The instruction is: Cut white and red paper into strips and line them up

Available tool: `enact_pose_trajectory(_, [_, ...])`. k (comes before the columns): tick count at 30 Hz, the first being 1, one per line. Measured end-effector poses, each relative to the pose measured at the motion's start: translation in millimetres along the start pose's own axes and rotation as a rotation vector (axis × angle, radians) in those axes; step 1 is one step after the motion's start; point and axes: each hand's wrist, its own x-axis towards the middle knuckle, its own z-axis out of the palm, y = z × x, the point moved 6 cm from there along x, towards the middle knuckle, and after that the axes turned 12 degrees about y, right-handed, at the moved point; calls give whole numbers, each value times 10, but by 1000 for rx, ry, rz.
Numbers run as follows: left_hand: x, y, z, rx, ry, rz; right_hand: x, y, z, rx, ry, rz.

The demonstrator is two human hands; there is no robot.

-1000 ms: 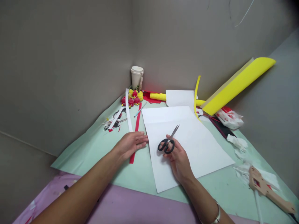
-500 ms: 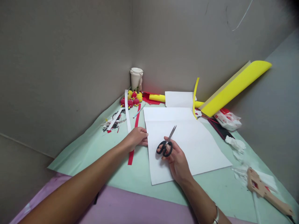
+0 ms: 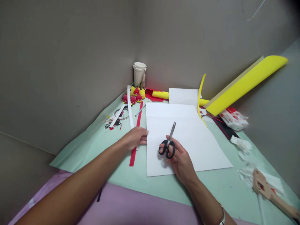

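Our right hand [image 3: 184, 164] grips black-handled metal scissors [image 3: 168, 142] over a large white paper sheet [image 3: 194, 137]; our left hand [image 3: 135, 137] pinches its edge.

**Small craft corner, set up for paper cutting and gluing**

This looks like a handcraft workspace; whether it sits in a home or a workshop cannot be told. Plain grey walls [image 3: 70, 62] meet behind a work surface under a pale green cover [image 3: 122, 172]. Craft supplies mark its use: a large white sheet [image 3: 187, 134], scissors [image 3: 172, 131], a red strip [image 3: 140, 116], a long white strip [image 3: 129, 106], a yellow roll [image 3: 248, 85] and a heap of scraps [image 3: 121, 116]. A beige tool resembling a glue gun [image 3: 266, 190] lies at the right. Small red and yellow ornaments [image 3: 138, 97] cluster near the corner. A lidded cup [image 3: 139, 75] and a tissue pack [image 3: 234, 119] add everyday touches.
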Motion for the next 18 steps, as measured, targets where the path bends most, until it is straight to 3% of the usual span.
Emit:
enact_pose_trajectory(5, [20,-59,8,120,-1,16,10,-5,-26,19,27,9])
enact_pose_trajectory(11, [48,-75,-11,115,42,20,-44,-29,15,73,-3,45])
enact_pose_trajectory(14, [43,-70,-4,120,15,2,-208,-59,43,80,-24,77])
enact_pose_trajectory(18, [5,-44,12,123,-22,-49,-650,-8,-1,80,-63,192])
